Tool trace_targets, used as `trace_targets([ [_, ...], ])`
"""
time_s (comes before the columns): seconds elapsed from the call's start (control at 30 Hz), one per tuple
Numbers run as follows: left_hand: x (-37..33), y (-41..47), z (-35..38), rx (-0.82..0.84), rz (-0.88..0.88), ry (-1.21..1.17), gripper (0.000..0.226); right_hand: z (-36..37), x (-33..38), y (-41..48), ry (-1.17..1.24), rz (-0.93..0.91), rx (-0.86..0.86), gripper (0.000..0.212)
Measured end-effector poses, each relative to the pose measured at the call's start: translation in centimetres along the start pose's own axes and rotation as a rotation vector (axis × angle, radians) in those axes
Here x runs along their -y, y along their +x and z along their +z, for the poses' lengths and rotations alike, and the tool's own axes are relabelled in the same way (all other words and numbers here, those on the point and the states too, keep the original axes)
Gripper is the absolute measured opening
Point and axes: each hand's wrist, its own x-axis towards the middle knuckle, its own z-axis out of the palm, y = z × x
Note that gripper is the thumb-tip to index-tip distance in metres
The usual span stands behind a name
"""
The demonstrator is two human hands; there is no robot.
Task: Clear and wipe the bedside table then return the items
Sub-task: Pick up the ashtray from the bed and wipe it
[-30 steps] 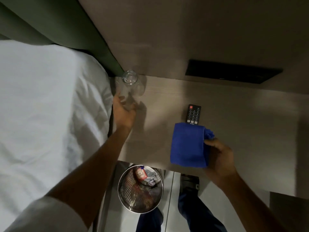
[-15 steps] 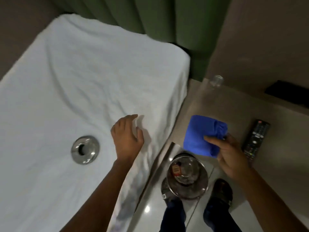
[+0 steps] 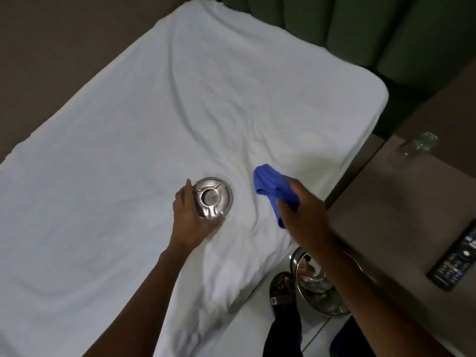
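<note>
A round steel ashtray lies on the white bed. My left hand cups its near-left rim, fingers curled around it. My right hand hovers over the bed's right edge, shut on a crumpled blue cloth. The bedside table is at the right, with a clear glass near its far corner and a black remote at its near right edge.
A steel waste bin with litter stands on the floor between the bed and the table, partly behind my right forearm. My sandalled foot is beside it. A green padded headboard backs the bed.
My view has swung left over the bed. My left hand left the glass on the table, crossed to the bed and closed round the ashtray. My right hand followed with the cloth.
</note>
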Motion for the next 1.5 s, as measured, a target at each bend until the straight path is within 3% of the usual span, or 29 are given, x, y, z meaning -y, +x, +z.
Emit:
trace_targets([
  [0.1, -1.9, -1.3, 0.8, 0.051, 0.134, -0.183, 0.118, 2.5, 1.8, -0.4, -0.156, -0.196, -0.024, 0.051],
  [0.27, -6.8, -2.4, 2.3, 0.061, 0.296, -0.361, 0.092, 3.2, 2.7, -0.4, -0.282, -0.275, -0.008, 0.047],
  [0.4, -8.7, -1.6, 3.3, -0.003, 0.319, -0.428, 0.081, 1.9, 2.5, -1.8, -0.305, -0.360, 0.043, 0.049],
  [0.47, -9.0, -0.9, 4.1, 0.006, 0.290, -0.424, 0.089, 0.5, 1.5, -2.7, -0.341, -0.371, 0.033, 0.049],
  [0.77, -15.4, -2.6, 12.0, 0.214, 0.445, -0.469, 0.092, -6.6, -4.8, -3.2, -0.418, -0.001, -0.277, 0.046],
  [0.97, -20.9, -4.3, 20.0, 0.390, 0.441, -0.431, 0.054, -12.2, -8.1, -3.9, -0.305, 0.102, -0.329, 0.044],
  [1.07, -23.1, -4.2, 23.3, 0.493, 0.469, -0.313, 0.071, -15.9, -11.2, -5.4, -0.238, 0.194, -0.359, 0.041],
  [1.13, -24.6, -3.3, 26.5, 0.508, 0.500, -0.164, 0.091, -18.4, -13.7, -6.5, -0.167, 0.288, -0.460, 0.039],
  [1.23, -27.4, -1.8, 32.4, 0.486, 0.544, 0.035, 0.099, -21.2, -17.9, -8.1, -0.034, 0.459, -0.613, 0.030],
  [1.33, -29.9, -0.3, 38.0, 0.483, 0.509, 0.020, 0.106, -22.1, -22.3, -8.6, 0.055, 0.631, -0.536, 0.014],
  [1.4, -31.1, 0.6, 41.4, 0.475, 0.504, 0.009, 0.108, -22.2, -25.2, -8.2, 0.042, 0.705, -0.386, 0.007],
  [1.5, -32.4, 1.8, 45.5, 0.481, 0.493, 0.008, 0.104, -22.0, -27.9, -7.4, 0.057, 0.700, -0.208, 0.013],
])
